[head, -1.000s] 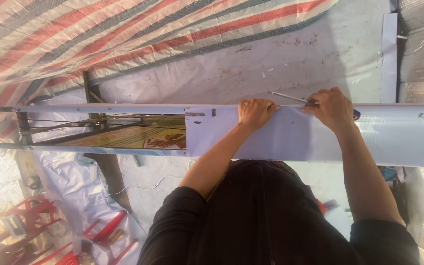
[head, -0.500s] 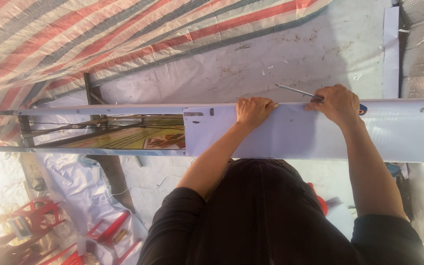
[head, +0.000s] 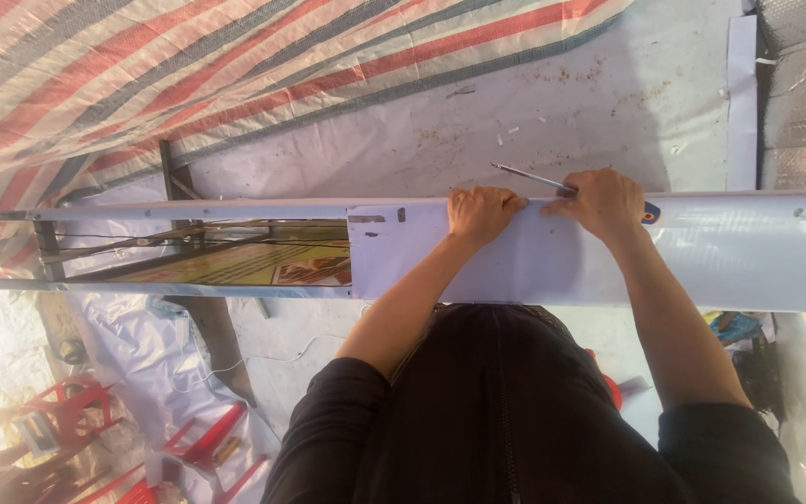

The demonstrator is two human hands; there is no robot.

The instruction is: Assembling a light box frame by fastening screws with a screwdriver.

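Starting at the left, the metal frame [head: 188, 245] is standing bare: you are looking through its open bars to a coloured printed panel [head: 263, 266] lying inside, with red plastic chairs [head: 58, 415] sitting on the ground below and a striped tarpaulin [head: 142, 75] hanging above. The frame's long axis is running straight across your view, left to right, and the white sheet [head: 720, 252] is covering it from about the middle onward to the right edge.

Your left hand [head: 482, 213] is pressing down on the sheet's top edge, fingers curled over the frame's upper rail, clamping sheet against metal rather than carrying anything. Just beside it, to the right, your right hand [head: 604, 203] is closed around a screwdriver [head: 534, 177]; its handle is poking out behind your palm and the thin shaft is pointing left and slightly up, past the top edge, with its tip lying just above your left knuckles. So the tool is lying nearly parallel to the rail, and the left hand is sitting between the tip and the uncovered stretch of frame.

The sheet's free vertical edge is standing left of your left hand, near the printed panel. Beyond your right hand the sheet is running on smooth, giving open room along the rail, with pale ground [head: 534, 103] showing above it.
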